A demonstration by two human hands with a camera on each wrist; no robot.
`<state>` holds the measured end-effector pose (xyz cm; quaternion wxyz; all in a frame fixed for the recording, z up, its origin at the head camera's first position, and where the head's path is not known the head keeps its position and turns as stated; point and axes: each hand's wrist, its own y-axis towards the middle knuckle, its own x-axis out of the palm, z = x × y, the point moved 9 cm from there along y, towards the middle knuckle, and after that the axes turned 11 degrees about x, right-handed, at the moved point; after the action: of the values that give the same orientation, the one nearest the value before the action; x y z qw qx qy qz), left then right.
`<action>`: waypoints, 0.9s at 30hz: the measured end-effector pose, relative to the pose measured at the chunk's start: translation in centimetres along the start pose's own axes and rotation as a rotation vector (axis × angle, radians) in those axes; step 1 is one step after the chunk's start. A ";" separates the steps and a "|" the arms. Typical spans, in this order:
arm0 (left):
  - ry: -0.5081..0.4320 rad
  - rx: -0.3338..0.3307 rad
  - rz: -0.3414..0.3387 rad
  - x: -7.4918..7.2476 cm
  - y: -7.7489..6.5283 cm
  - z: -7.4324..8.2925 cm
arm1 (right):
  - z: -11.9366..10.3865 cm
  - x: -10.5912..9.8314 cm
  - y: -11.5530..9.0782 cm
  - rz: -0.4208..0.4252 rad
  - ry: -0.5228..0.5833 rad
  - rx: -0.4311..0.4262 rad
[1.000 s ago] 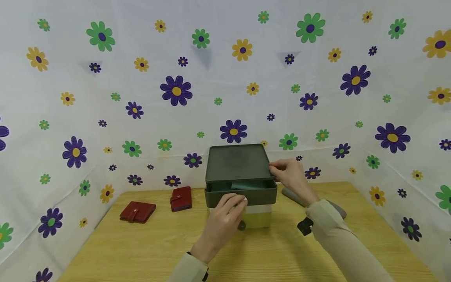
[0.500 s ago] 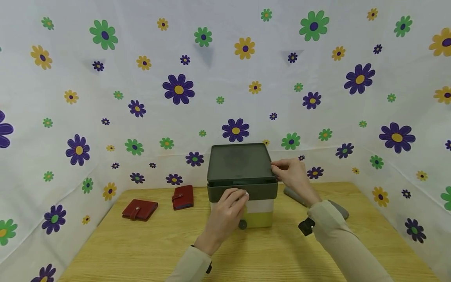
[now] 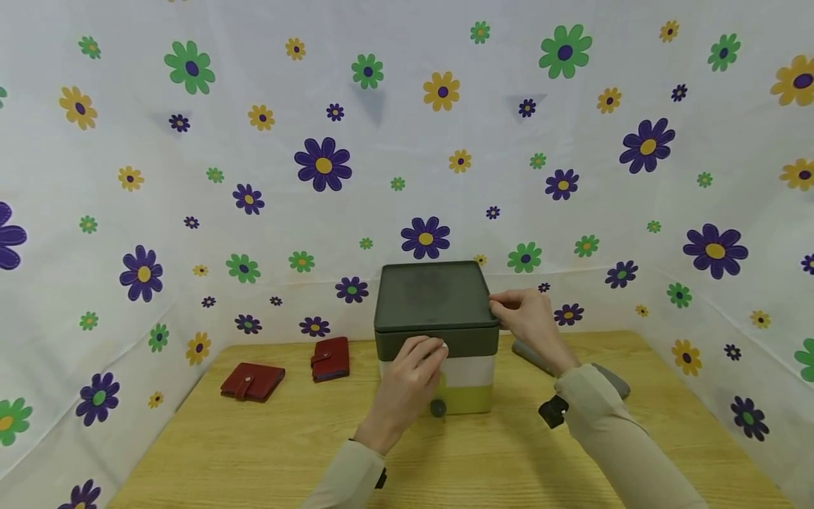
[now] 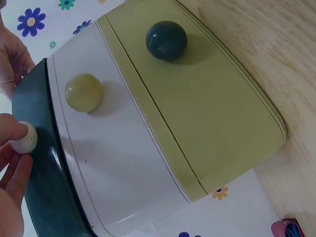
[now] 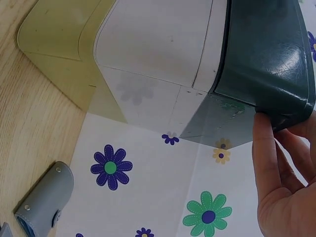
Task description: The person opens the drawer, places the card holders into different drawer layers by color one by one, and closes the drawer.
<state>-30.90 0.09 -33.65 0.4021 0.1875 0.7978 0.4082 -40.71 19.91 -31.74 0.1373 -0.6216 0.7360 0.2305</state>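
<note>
A small drawer box stands at the back of the table, stacked in dark green, white and yellow-green tiers. Its dark green top drawer lies flush under the box's top. My left hand is at the front of that drawer, thumb and fingers pinching its round white knob. On the far side, my right hand grips the box's upper right edge between thumb and fingers. The middle tier has a yellow-green knob, and the lowest a dark green one. The drawer's contents are hidden.
Two red snap-strap wallets lie left of the box on the wooden table. To the right, partly behind my right arm, is a grey snap case. A white flowered cloth hangs around the back and sides.
The top drawer has slid inward from partly out to flush, hiding the teal thing inside. My left hand moved slightly away from me with the knob; the right hand kept its hold.
</note>
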 end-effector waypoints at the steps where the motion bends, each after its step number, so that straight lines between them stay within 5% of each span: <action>1: -0.002 -0.005 0.000 0.0 0.0 -0.1 | 0.1 0.0 0.0 -0.001 0.005 0.006; 17: -0.043 -0.044 0.005 0.2 0.0 -0.6 | 0.3 0.1 0.1 -0.021 0.034 0.025; 27: -0.056 -0.081 0.058 -0.5 -1.4 -0.8 | 0.7 0.2 0.3 -0.050 0.083 0.059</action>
<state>-31.22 -1.46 -34.25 0.4196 0.2054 0.7634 0.4461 -41.07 20.13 -32.41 0.1304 -0.6446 0.7317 0.1793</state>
